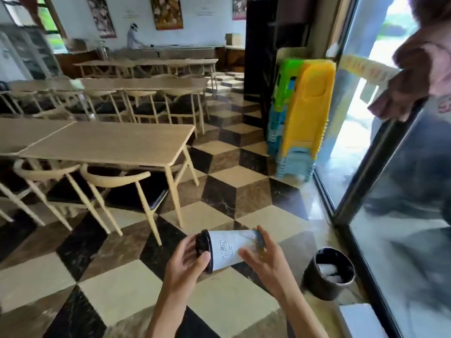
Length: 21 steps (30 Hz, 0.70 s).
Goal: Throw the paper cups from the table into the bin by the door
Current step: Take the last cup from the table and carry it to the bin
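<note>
White paper cup [231, 248] with black lid [203, 250], held sideways in mid-air above checkered floor [122, 276], lid end pointing left, base pointing right. Left hand [188, 262] clamped over lid end, fingers [205, 258] wrapped on lid rim. Right hand [263, 257] at base end, fingers [249, 254] spread loosely along cup wall and touching it; firm grasp or mere steadying, cannot tell. Blue print on cup side facing up.

Black round bin [327, 274] on floor just right of cup, near glass door [390, 215], white crumpled waste inside. Cup beside bin, not over opening. Nothing between cup and bin.

Stack of plastic stools [302, 113], yellow, green and blue, farther back by door frame. Another person's arm [415, 76] at upper right, blurred. Wooden desk [109, 142] at left with pale chairs [109, 181] tucked under; more desks and chairs in far rows. Posters on far wall.
</note>
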Motion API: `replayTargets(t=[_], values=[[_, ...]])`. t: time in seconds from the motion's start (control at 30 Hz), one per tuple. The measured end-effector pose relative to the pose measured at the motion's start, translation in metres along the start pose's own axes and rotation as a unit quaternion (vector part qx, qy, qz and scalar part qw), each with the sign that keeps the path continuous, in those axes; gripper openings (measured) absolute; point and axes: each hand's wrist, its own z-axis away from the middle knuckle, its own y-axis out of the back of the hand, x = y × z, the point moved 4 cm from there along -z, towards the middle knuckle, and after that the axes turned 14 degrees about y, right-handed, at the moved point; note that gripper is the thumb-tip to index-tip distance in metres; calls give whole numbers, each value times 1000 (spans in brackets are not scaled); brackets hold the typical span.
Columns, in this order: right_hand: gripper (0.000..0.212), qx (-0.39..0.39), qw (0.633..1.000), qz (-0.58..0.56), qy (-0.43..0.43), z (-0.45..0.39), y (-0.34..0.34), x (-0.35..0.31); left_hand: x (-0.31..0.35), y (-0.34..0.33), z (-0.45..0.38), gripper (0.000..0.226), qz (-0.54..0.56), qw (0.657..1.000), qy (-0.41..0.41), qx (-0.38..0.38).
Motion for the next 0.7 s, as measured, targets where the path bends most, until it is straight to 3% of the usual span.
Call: replayTargets(t=[0.13, 0.27, 0.5, 0.7], values=[[81, 66, 997, 25, -15, -16, 110, 28, -1, -115, -49, 69, -29, 997, 15, -71], [91, 146, 988, 40, -40, -28, 198, 44, 1, -214, -88, 51, -67, 988, 19, -140], [96, 258, 961, 53, -80, -63, 311, 94, -3, -352, -167, 84, -103, 963, 51, -244], [84, 315, 935, 95, -131, -119, 391, 169, -29, -458, -267, 75, -130, 937, 84, -315]])
